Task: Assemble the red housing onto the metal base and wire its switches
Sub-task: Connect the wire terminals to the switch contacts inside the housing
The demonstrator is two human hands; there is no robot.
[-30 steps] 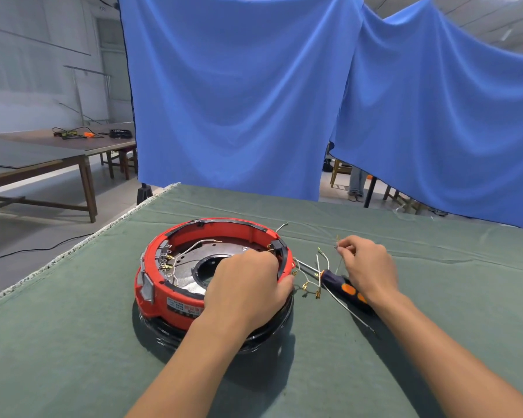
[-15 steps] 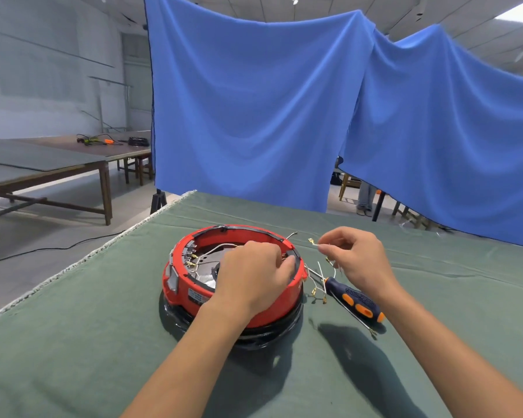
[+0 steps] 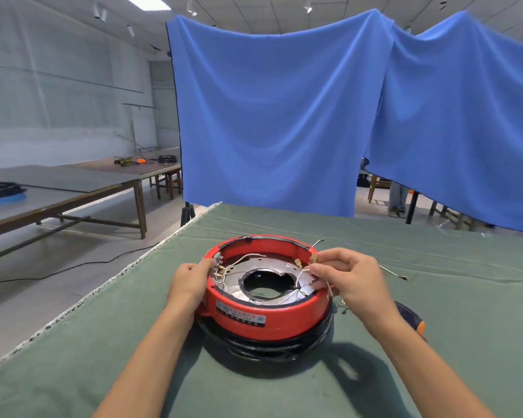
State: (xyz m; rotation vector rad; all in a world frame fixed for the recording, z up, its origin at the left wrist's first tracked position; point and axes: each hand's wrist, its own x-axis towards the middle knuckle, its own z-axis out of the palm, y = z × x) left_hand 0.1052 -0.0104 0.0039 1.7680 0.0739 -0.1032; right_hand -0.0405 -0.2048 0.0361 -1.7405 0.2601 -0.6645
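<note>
Right now the red housing [image 3: 272,315] sits on the metal base [image 3: 287,282], over a black ring [image 3: 266,346], at the middle of the green cloth [image 3: 435,342]. The left hand [image 3: 189,283] grips the housing's left wall, fingers curled over the rim near a cluster of brass terminals [image 3: 219,271]. The right hand [image 3: 349,277] pinches a thin white wire [image 3: 299,274] with a brass connector [image 3: 314,257] above the right rim.

The risk, as I judge it, is that the wire goes to the wrong terminal, since several loose leads look alike. A hard tug could also bend a tab or pull a connector off. If the left hand eases, the housing may turn on the base. The screwdriver [image 3: 414,321] lies just behind the right wrist and a sweep of the forearm could knock it.

The cloth covers a wide table, with a loose wire [image 3: 393,273] lying to the right. Blue curtains [image 3: 284,116] hang behind. Long wooden tables [image 3: 73,188] stand at left on a grey floor.
</note>
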